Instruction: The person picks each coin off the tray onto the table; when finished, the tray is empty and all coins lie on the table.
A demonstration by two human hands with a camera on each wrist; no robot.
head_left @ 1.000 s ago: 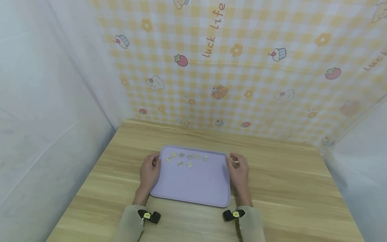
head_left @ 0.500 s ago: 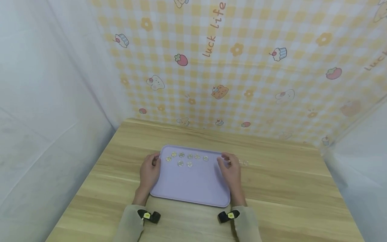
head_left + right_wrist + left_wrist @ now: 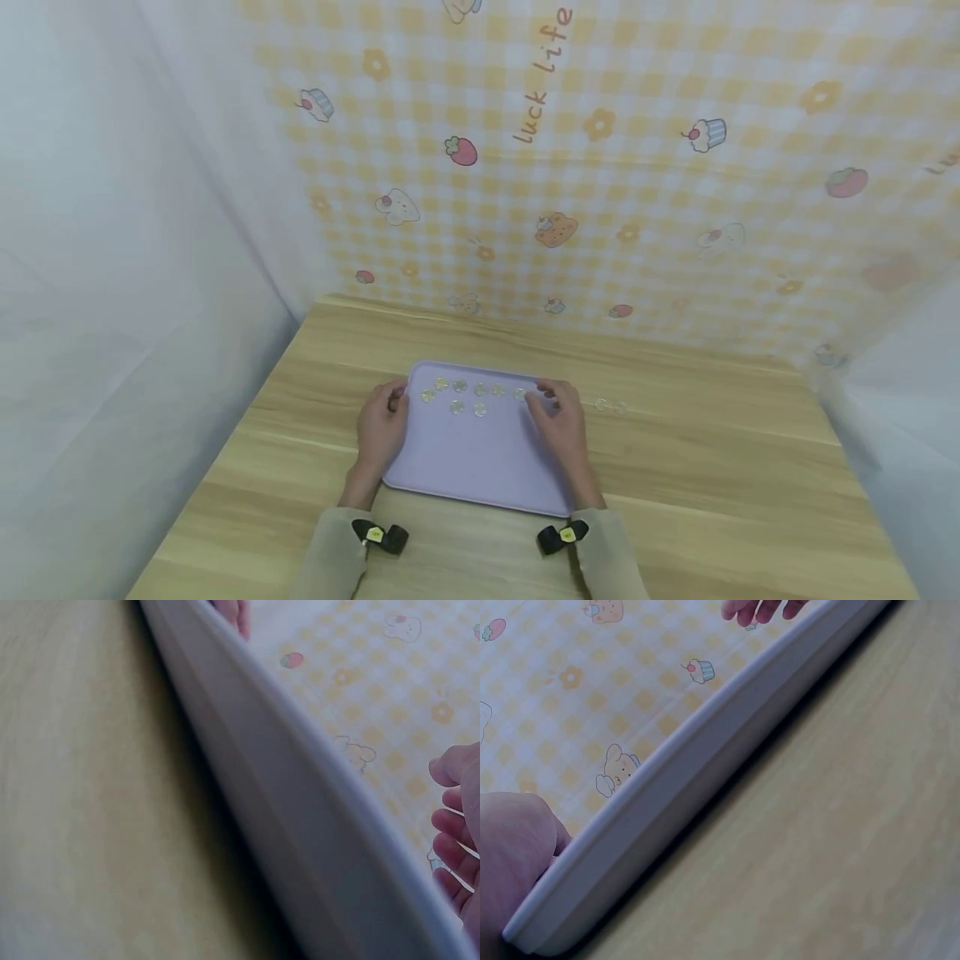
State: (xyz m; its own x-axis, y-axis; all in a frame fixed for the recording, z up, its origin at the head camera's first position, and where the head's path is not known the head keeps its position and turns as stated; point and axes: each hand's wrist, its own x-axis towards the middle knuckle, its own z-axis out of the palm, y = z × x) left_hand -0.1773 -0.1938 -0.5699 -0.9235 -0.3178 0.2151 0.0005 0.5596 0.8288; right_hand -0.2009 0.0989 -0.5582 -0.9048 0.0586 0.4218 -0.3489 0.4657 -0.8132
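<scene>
A lilac rectangular tray (image 3: 480, 467) lies on the wooden table, with several small shiny clear discs (image 3: 480, 408) spread across its far part. My left hand (image 3: 381, 427) holds the tray's left edge, its thumb at the inner side of the rim. In the left wrist view that hand (image 3: 514, 855) sits at the near end of the tray wall (image 3: 690, 780). Over the tray's right side is my right hand (image 3: 562, 423), fingers relaxed and slightly bent, with nothing visible between them. The right wrist view shows this hand (image 3: 461, 817) with spread fingers above the rim.
Two clear round pieces (image 3: 602, 405) lie on the table (image 3: 712, 467) right of the tray. A yellow checked cloth (image 3: 652, 192) hangs behind the table. White fabric (image 3: 187, 375) walls off the left side, and similar fabric the right.
My right hand has moved left from the tray's right edge to over its surface, uncovering two clear round pieces on the table. My left hand stays at the rim. The head view has shifted slightly.
</scene>
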